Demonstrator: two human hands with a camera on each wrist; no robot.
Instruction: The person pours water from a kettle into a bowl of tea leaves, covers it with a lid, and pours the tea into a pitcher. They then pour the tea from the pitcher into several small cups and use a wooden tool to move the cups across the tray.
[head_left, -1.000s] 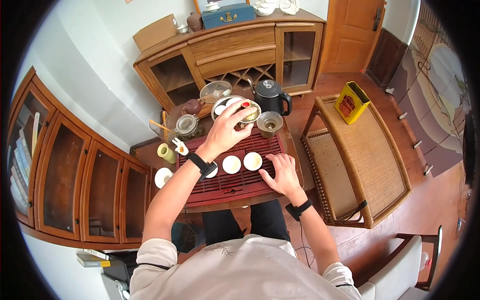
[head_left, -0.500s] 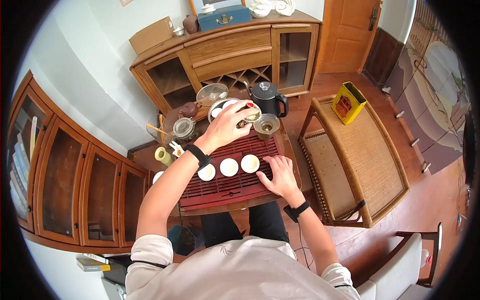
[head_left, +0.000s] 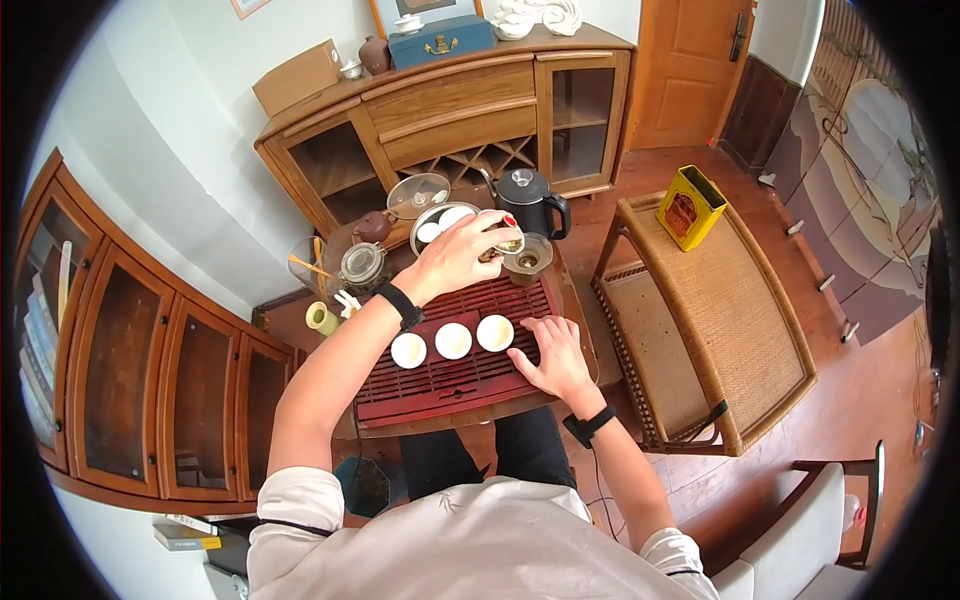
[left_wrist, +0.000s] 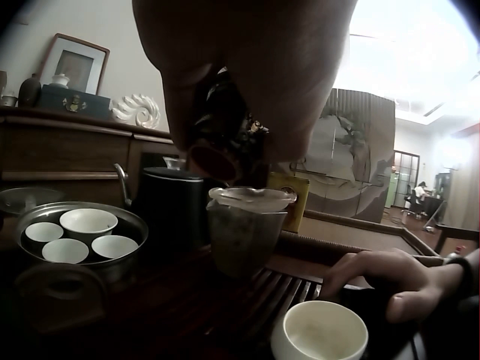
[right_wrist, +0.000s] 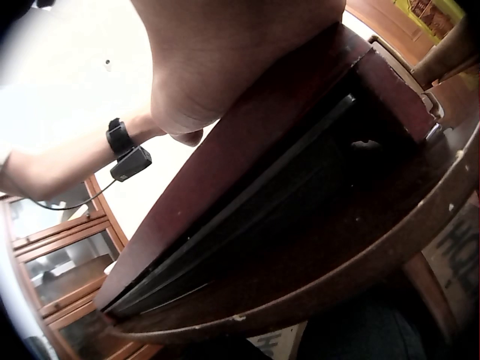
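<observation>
My left hand [head_left: 455, 258] grips a patterned lidded tea bowl [left_wrist: 223, 124] with a red knob, fingers spread over its top. In the left wrist view the bowl is tipped, close over the strainer [left_wrist: 251, 196] that sits on a glass pitcher [left_wrist: 244, 238]. Much of the bowl is hidden by the hand. My right hand [head_left: 552, 358] rests at the right side of the slatted red tea tray [head_left: 415, 405], fingers relaxed and holding nothing. Beside its fingertips stands a white cup [head_left: 495, 333], in a row with two other white cups [head_left: 453, 341] holding pale liquid.
Behind the left hand, a steel bowl [left_wrist: 124, 264] holds several white cups. A black kettle [head_left: 530, 200] stands by the pitcher. On the left are a glass jar [head_left: 362, 263], a brown teapot [head_left: 373, 226] and a green cup [head_left: 321, 318]. A yellow tin [head_left: 690, 208] stands on the rattan side table [head_left: 745, 330].
My left hand has moved the tea bowl rightward until it overlaps the pitcher in the head view, its knob leaning further right. The right hand stays at the tray; the head view has shifted slightly.
</observation>
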